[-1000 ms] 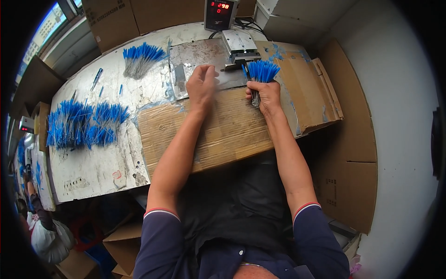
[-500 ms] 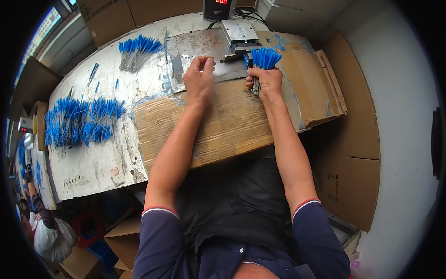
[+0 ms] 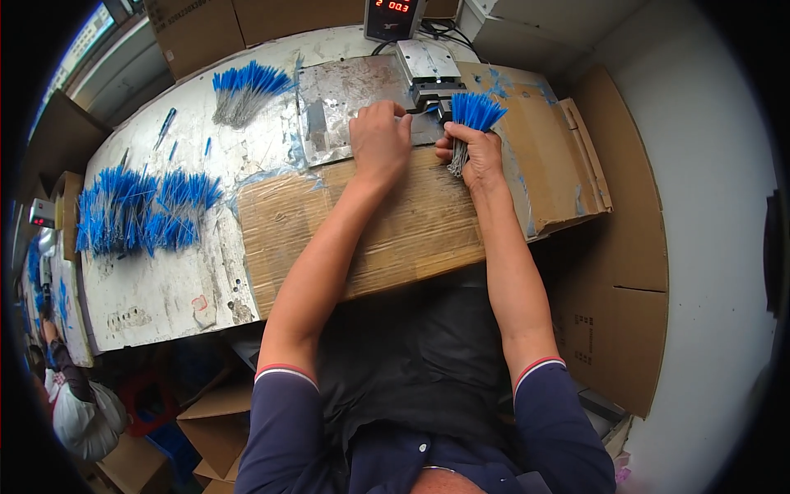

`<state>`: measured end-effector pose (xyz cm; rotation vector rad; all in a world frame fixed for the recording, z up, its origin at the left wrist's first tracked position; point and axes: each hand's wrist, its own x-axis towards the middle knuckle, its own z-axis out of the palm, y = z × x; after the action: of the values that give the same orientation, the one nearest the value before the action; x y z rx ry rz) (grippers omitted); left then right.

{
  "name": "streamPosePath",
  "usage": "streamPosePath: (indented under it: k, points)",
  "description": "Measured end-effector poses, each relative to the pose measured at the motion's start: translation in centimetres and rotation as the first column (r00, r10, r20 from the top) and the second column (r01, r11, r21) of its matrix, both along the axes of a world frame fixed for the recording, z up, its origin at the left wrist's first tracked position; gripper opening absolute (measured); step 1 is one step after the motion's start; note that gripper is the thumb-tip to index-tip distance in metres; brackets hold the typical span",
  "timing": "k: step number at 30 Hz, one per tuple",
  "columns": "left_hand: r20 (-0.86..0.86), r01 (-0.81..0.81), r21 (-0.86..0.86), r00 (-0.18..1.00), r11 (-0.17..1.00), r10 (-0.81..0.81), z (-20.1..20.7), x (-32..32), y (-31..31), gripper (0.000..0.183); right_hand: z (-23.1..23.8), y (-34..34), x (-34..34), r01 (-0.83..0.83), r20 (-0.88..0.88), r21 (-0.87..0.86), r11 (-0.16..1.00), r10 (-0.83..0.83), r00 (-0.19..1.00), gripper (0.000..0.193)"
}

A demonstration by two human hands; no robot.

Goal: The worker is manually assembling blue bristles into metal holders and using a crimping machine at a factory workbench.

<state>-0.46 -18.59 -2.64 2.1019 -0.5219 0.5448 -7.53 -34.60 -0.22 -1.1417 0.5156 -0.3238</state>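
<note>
A bunch of thin pale wires with blue ends (image 3: pixel 477 111) stands upright in my right hand (image 3: pixel 477 155), whose fingers are wrapped round the pale lower part. The blue ends fan out above the fist. My left hand (image 3: pixel 381 142) is over the near edge of a worn metal plate (image 3: pixel 341 86), back up and fingers curled. Its fingertips are hidden, so anything pinched in them does not show. Just beyond both hands sits a small metal device with a black jaw-like front (image 3: pixel 429 70), close to the bunch.
At the left lie a large heap of blue-ended wires (image 3: pixel 123 210) and a smaller pile (image 3: pixel 247 90). A pen (image 3: pixel 165 128) rests between them. Behind the device stands a box with a red digital display (image 3: pixel 393 18). Flattened cardboard (image 3: pixel 362 239) covers the near table edge. Another person's arm (image 3: pixel 70 370) shows far left.
My left hand has moved right, toward the device, and turned its back up. My right hand with the bunch has shifted slightly nearer me. The red display reads differently.
</note>
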Motion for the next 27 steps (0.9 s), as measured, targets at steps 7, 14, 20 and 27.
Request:
streamPosePath:
  k: [7, 14, 20, 27]
  points:
    - [0.029, 0.008, 0.069, 1.0, 0.998, -0.01, -0.4, 0.6, -0.9, 0.012, -0.1, -0.2, -0.9, -0.012, 0.027, 0.095, 0.995, 0.009, 1.0, 0.012]
    - [0.097, -0.028, 0.088, 0.995, 0.996, 0.02, -0.7, 0.8, -0.7, 0.009, 0.6, -0.4, -1.1, -0.066, -0.036, 0.079, 0.995, 0.069, 0.997, 0.013]
    - [0.129, -0.024, 0.125, 0.992, 0.992, 0.008, -1.0, 1.0, -0.8, 0.008, 0.5, 0.1, -1.1, -0.039, -0.043, 0.014, 0.999, 0.039, 0.998, 0.012]
    - [0.069, -0.065, 0.028, 0.996, 0.997, 0.063, -1.2, 1.2, -0.7, 0.009, 0.5, 1.0, -1.2, -0.023, -0.031, -0.086, 0.996, 0.021, 0.999, 0.012]
